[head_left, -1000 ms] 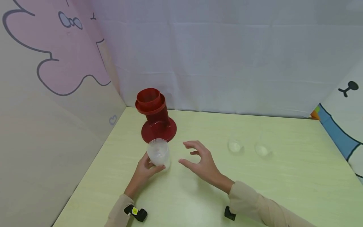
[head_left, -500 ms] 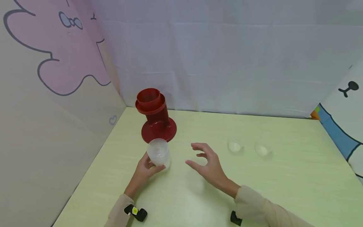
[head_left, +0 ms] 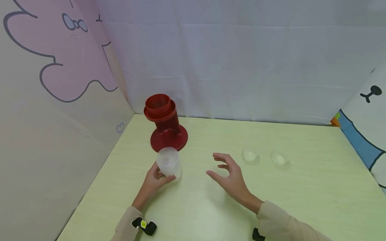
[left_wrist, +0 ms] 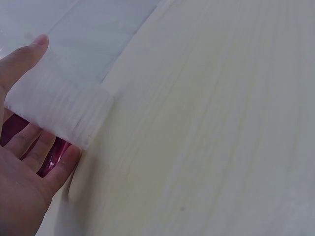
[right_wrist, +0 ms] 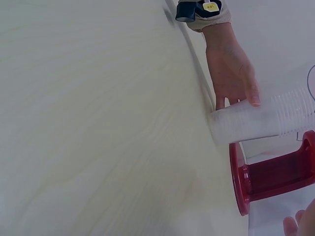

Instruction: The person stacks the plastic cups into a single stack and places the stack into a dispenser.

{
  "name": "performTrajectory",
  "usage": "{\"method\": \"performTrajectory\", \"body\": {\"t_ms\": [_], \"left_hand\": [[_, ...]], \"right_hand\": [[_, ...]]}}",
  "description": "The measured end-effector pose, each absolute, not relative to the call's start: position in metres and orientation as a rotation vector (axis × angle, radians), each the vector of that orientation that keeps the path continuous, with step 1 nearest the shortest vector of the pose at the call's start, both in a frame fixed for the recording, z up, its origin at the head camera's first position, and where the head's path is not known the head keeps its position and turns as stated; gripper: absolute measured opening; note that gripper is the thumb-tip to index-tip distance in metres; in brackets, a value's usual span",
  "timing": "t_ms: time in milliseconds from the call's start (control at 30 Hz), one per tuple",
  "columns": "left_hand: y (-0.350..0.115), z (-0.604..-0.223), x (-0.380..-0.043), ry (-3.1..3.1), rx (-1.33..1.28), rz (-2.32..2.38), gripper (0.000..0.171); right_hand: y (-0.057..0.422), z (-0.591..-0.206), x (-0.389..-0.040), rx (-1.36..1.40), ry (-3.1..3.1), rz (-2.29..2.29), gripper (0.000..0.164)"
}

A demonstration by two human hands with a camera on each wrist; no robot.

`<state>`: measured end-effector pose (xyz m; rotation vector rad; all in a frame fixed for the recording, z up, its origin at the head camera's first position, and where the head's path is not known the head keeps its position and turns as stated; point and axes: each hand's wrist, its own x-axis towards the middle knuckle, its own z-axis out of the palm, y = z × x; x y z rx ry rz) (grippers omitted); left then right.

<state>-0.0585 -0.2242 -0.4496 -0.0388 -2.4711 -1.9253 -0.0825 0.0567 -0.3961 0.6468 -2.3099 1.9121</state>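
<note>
My left hand (head_left: 153,182) grips a nested stack of clear plastic cups (head_left: 168,162) upright, thumb on the near side. Ridged rims show along the upper part of the cup stack (right_wrist: 266,120) in the right wrist view. In the left wrist view, fingers and thumb curve round the lower end of the stack (left_wrist: 64,105). My right hand (head_left: 233,179) is over the table to the right of the stack, fingers and thumb bent and apart, with nothing between them. Only the fingertips of the right hand (right_wrist: 300,226) enter its wrist view, at the lower right.
Just behind the stack stands a red holder (head_left: 169,134) with a round base and a tube-like top. Two separate clear cups, one left (head_left: 249,155) and one right (head_left: 278,159), stand on the pale table (head_left: 301,201). Printed cloth walls border it.
My right hand has moved right and slightly toward me, away from the stack, its fingers still bent and apart. The left hand and the cup stack have stayed in place.
</note>
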Motion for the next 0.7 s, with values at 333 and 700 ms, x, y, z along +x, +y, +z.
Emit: {"method": "performTrajectory", "body": {"t_ms": [333,700], "left_hand": [[-0.224,-0.45,-0.058,-2.474,-0.035,-1.922,0.074],[-0.225,-0.452,-0.059,-2.476,-0.046,-1.898,0.074]], "right_hand": [[0.069,-0.4,-0.081,0.558,-2.288,1.916,0.051],[0.081,-0.407,-0.081,0.445,-2.325,1.906,0.052]]}}
